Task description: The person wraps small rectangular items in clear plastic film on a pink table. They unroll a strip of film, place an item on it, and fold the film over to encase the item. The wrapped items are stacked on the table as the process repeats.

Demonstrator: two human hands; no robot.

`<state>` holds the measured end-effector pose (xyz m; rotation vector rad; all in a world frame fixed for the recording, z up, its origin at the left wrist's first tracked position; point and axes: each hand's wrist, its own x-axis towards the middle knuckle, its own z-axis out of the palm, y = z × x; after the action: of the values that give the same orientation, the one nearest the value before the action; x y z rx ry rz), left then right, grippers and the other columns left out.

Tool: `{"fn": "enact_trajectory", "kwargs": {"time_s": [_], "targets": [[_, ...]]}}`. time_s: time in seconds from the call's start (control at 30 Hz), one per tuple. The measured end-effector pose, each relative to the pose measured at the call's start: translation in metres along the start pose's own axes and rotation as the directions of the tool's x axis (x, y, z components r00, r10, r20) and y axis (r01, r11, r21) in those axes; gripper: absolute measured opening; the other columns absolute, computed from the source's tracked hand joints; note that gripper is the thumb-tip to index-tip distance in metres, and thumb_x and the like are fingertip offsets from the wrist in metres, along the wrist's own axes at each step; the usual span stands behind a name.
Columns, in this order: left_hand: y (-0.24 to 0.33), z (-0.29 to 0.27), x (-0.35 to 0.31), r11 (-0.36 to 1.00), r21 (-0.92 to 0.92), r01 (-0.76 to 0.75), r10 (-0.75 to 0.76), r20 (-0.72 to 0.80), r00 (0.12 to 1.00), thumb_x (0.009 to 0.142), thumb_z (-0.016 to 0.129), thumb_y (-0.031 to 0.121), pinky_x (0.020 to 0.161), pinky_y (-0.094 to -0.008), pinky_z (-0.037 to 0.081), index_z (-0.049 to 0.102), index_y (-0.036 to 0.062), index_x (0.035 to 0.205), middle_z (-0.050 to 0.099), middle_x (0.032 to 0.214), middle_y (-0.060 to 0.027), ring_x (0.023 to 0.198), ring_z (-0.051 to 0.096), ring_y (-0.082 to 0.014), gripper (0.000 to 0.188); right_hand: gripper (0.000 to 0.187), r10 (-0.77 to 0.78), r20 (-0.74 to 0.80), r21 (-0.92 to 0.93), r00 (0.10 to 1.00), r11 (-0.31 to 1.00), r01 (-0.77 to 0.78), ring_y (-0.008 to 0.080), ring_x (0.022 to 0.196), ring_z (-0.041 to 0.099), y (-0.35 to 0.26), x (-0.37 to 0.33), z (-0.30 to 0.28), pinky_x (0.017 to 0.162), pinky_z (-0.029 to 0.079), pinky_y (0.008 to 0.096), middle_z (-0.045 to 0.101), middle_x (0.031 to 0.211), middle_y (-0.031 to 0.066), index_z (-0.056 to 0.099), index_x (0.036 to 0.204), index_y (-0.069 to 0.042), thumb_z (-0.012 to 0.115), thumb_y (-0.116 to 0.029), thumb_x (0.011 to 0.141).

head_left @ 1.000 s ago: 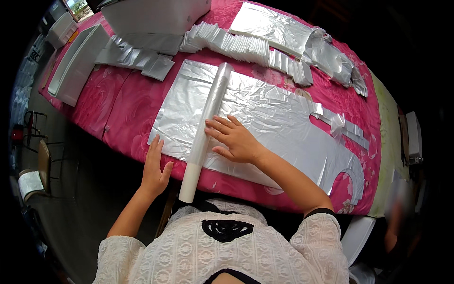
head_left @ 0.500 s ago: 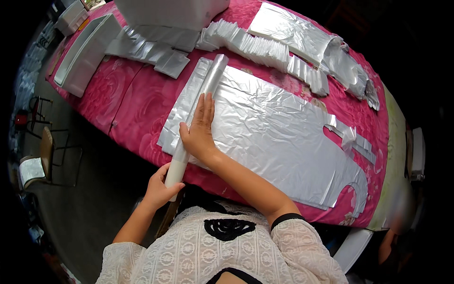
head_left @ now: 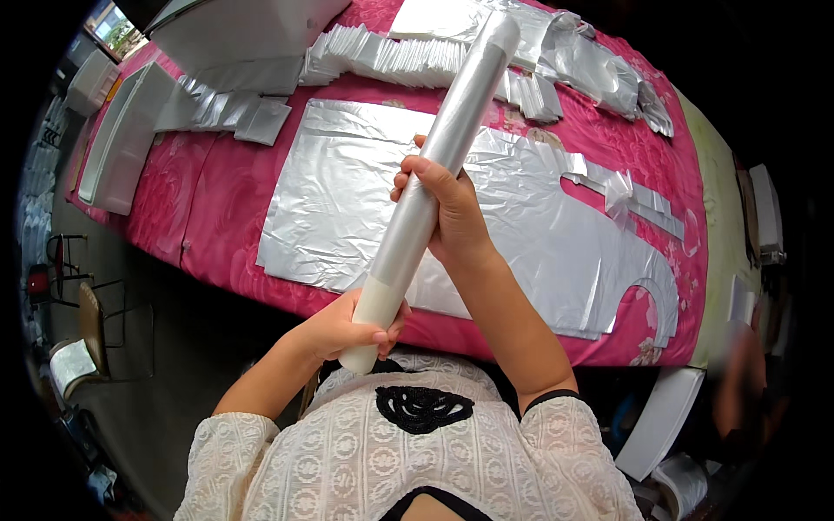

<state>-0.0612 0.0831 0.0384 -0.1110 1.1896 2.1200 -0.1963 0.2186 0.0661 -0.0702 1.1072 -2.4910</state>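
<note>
I hold a long roll of thin, translucent silvery plastic (head_left: pixel 459 108) wound on a white tube, tilted up and away from me above the table. My left hand (head_left: pixel 347 323) is closed around its bare white lower end. Halfway up, my right hand (head_left: pixel 459 213) wraps round the film-covered part. Beneath the roll lies a flat stack of silvery plastic bags (head_left: pixel 539 269), wrinkled, with handle-like cutouts at the right end. A knotted strip of the same plastic (head_left: pixel 618 193) rests at that end.
A pink floral cloth (head_left: pixel 217 217) covers the table. Behind the stack stand a row of folded white packets (head_left: pixel 382 59), a large white box (head_left: pixel 248 39) and more plastic bags (head_left: pixel 599 74). A narrow white bin (head_left: pixel 130 139) is at left, a chair (head_left: pixel 91 326) beyond. A blurred person (head_left: pixel 740 378) is at right.
The roll has been lifted off the stack's left end and moved right, toward me. My right hand, flat on it before, now grips around it. My left hand still holds the lower end.
</note>
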Motion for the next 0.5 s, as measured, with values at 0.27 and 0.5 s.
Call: {"fn": "enact_trajectory", "kwargs": {"time_s": [0.27,0.5], "targets": [[-0.006,0.012,0.027,0.974,0.225,0.022,0.054,-0.323,0.945,0.085,0.058,0.038,0.058,-0.0284,0.049,0.049,0.0015,0.111,0.056,0.077,-0.006,0.063,0.056,-0.0134,0.045,0.054,0.066,-0.176,-0.165,0.982,0.982,-0.095,0.018,0.083,0.058,0.036,-0.033,-0.032,0.072,0.051,0.0321,0.052,0.095,0.011,0.036,0.117,0.003,0.068,-0.016,0.078],[-0.029,-0.028,-0.004,0.943,0.139,0.304,-0.28,-0.17,0.945,0.079,0.064,0.043,0.051,-0.0274,0.046,0.052,0.0019,0.104,0.054,0.071,-0.0054,0.053,0.053,-0.0131,0.049,0.048,0.08,-0.381,0.025,0.921,0.997,-0.076,0.0196,0.085,0.059,0.025,0.015,-0.096,0.072,0.051,0.0321,0.056,0.092,0.0103,0.041,0.112,0.001,0.069,-0.014,0.076]]}}
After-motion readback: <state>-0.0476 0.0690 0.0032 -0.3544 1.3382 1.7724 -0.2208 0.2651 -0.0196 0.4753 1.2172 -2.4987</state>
